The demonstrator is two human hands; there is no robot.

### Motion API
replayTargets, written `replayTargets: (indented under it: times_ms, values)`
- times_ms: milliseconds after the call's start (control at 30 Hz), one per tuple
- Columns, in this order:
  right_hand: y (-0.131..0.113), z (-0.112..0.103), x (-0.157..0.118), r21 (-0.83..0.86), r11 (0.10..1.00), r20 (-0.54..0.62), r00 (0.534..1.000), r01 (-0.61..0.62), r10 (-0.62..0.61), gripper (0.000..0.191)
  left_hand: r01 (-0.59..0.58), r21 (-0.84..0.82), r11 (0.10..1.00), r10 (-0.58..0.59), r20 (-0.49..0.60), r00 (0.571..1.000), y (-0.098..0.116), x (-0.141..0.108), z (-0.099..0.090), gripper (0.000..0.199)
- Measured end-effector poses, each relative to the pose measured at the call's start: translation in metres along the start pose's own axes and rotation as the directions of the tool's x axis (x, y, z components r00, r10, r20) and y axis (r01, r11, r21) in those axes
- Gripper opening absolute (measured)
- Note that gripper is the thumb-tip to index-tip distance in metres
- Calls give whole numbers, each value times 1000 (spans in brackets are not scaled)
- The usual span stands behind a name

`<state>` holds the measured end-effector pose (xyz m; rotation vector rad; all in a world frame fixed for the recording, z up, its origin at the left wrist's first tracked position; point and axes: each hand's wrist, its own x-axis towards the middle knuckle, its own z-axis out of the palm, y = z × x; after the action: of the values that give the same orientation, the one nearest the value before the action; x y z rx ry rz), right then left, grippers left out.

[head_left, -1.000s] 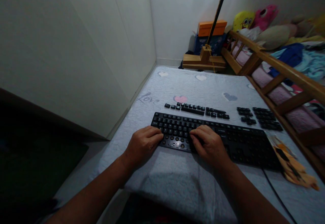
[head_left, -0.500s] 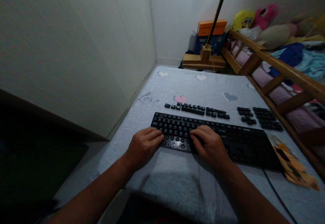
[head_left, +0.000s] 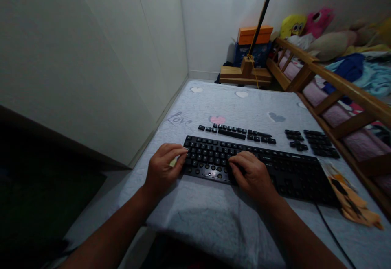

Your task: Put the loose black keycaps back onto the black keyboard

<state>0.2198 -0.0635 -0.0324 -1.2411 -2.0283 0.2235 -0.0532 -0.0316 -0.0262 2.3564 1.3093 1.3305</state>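
A black keyboard (head_left: 293,175) lies on the cloth-covered table, with most of its left-side keys seated and bare key sockets along its lower left part. At its left end is my left hand (head_left: 163,165), fingers pinched together at the edge; a small yellowish patch shows between thumb and fingers, too small to name. My right hand (head_left: 250,171) rests on the middle of the keyboard, its thumb and fingers closed; whatever they hold is hidden. Behind the keyboard lie rows of loose black keycaps (head_left: 231,133), with more keycaps (head_left: 320,143) grouped at the right.
An orange cloth (head_left: 360,210) with a dark tool on it lies beside the keyboard's right end. A cable (head_left: 334,236) runs toward the front edge. A wooden bed rail (head_left: 342,75) borders the right side, and a pale panel (head_left: 122,69) stands at the left.
My left hand has moved left and slightly up, from the lower left keys to the keyboard's left edge. My right hand has stayed in about the same place.
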Motion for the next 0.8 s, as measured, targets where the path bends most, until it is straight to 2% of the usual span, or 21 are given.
replayTargets:
  times_ms: [67, 133, 233, 333, 433, 533, 700, 800]
  values:
    - [0, 0, 0, 3, 1000, -11, 1000, 4, -3, 15, 120, -70, 990, -126, -79, 989, -2, 16, -3, 10]
    - [1, 0, 0, 5, 1000, -23, 1000, 1, -1, 15, 256, -199, 946, -277, -85, 957, -7, 39, -1, 11]
    - [3, 0, 0, -3, 1000, -21, 1000, -13, 13, 14, 443, -427, 788, -492, -5, 871, -21, 78, 13, 21]
    - [6, -1, 4, -25, 999, 1, 999, -34, 34, 14, 543, -488, 683, -589, 72, 805, -41, 107, 38, 25]
    - [10, -5, 18, -56, 997, 24, 998, -59, 60, 13, 547, -472, 691, -597, 53, 800, -60, 115, 65, 23]
    - [18, -12, 44, -116, 990, 51, 994, -86, 92, 15, 540, -438, 718, -594, 18, 804, -76, 107, 84, 20]
    - [37, -6, 104, -236, 959, 145, 971, -154, 192, 12, 507, -358, 784, -542, 2, 840, -86, 94, 91, 17]
    - [48, 12, 134, -268, 929, 234, 918, -255, 320, 13, 494, -313, 811, -520, 0, 854, -85, 94, 89, 16]
